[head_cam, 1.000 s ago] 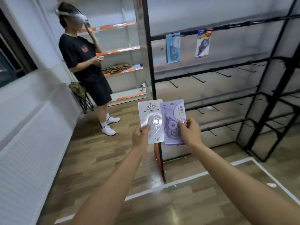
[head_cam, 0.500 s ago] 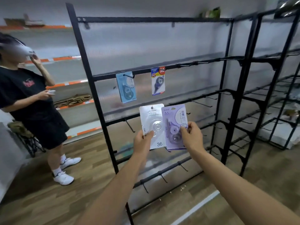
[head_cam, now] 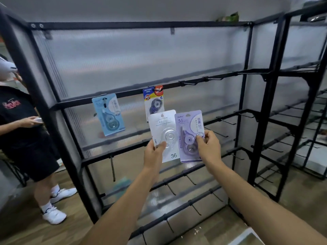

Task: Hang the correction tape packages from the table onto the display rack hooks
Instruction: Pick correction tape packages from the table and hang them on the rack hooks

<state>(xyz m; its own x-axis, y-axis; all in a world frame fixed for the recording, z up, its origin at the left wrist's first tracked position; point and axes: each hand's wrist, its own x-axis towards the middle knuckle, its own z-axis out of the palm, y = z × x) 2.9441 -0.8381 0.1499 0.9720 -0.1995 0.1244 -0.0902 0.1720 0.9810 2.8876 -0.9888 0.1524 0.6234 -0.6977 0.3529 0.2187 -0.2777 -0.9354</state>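
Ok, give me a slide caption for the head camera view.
Left hand holds a white package, right hand a purple package, before the rack.

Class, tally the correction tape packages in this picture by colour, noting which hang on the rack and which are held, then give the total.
Light blue package, hanging on the rack: 1
Blue, red and white package, hanging on the rack: 1
White package, held by the left hand: 1
Purple package, held by the right hand: 1
Total: 4

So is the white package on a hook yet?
Not yet. The left hand holds the white package upright before the rack, its hang hole free.
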